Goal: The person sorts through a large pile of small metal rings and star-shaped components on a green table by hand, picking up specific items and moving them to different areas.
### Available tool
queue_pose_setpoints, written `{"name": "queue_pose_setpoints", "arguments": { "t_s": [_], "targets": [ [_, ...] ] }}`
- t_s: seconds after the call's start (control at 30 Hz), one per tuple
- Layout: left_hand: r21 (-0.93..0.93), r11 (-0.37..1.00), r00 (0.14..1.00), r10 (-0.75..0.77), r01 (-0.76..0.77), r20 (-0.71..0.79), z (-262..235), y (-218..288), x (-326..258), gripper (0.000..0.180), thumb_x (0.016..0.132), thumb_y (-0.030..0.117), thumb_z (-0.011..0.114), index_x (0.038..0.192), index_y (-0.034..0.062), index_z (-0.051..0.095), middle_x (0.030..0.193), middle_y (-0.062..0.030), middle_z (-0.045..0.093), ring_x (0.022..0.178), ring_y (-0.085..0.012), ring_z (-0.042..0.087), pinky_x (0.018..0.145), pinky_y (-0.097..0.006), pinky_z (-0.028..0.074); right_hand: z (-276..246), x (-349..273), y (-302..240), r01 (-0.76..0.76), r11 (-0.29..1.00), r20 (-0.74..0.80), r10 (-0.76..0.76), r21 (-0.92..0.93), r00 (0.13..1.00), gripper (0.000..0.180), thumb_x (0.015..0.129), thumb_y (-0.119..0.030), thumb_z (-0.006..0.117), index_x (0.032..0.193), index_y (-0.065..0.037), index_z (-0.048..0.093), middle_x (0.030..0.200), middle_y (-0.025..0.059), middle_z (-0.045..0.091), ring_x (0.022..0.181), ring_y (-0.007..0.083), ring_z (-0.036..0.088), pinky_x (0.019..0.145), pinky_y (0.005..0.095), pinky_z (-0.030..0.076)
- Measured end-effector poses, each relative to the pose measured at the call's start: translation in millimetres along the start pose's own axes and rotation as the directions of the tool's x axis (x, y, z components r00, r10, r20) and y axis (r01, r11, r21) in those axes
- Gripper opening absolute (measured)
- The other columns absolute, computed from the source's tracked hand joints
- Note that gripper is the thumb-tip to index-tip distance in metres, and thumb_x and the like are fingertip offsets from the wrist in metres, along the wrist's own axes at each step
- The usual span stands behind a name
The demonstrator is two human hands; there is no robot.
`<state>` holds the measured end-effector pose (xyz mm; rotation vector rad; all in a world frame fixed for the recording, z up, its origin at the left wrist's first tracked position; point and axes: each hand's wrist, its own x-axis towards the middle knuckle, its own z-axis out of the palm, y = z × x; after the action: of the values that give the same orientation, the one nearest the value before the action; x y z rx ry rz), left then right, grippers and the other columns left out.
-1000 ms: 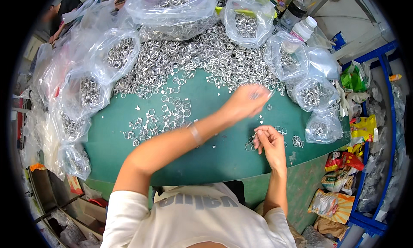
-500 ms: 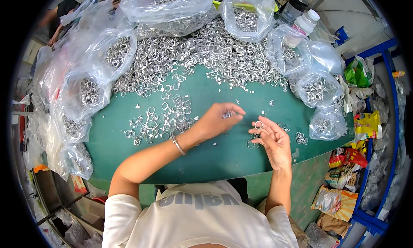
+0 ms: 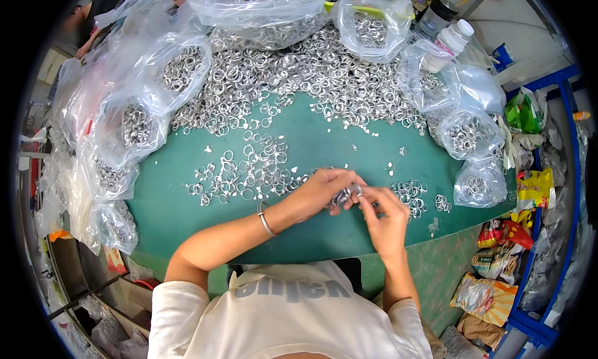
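Now, nearer than the big heap [image 3: 367, 85], the left hand [image 3: 322, 189] curls partway round a clutch of metal rings [image 3: 340, 198], the right hand's [image 3: 385, 210] thumb and fingers bunched at their edge (whether they grip one, I can't tell). These should handle light, stiff and slippery, best pinched by the band. Loose rings [image 3: 249, 166] lie just short of the heap; a bulging clear bag [image 3: 268, 21] sits beyond it.
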<state>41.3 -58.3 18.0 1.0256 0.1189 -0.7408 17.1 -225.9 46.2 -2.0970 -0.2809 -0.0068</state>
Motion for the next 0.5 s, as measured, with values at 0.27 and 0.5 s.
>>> {"name": "queue_pose_setpoints", "arguments": {
  "t_s": [0.27, 0.5],
  "targets": [
    [-0.221, 0.973, 0.991, -0.086, 0.062, -0.100, -25.1, -21.0, -40.2, 0.025, 0.093, 0.022, 0.052, 0.100, -0.0002, 0.060, 0.086, -0.0082, 0.062, 0.073, -0.0138, 0.061, 0.052, -0.022, 0.047, 8.9, 9.9, 11.9, -0.173, 0.973, -0.024, 0.178, 0.153, 0.984, 0.015, 0.081, 0.003, 0.059, 0.094, 0.001, 0.064, 0.084, 0.0129, 0.059, 0.071, 0.0220, 0.060, 0.061, 0.0277, 0.047],
    [0.143, 0.989, 0.960, 0.070, -0.031, -0.272, -33.8, -22.1, -49.4, 0.017, 0.090, 0.011, 0.055, 0.098, -0.0018, 0.063, 0.082, -0.0066, 0.063, 0.071, -0.0127, 0.062, 0.052, -0.023, 0.048, 51.3, 36.1, 19.2, 0.244, 0.915, 0.132, -0.212, -0.320, 0.968, 0.022, 0.074, 0.000, 0.064, 0.095, 0.002, 0.060, 0.092, 0.0149, 0.056, 0.082, 0.0311, 0.054, 0.074, 0.0403, 0.044]
  ]
}}
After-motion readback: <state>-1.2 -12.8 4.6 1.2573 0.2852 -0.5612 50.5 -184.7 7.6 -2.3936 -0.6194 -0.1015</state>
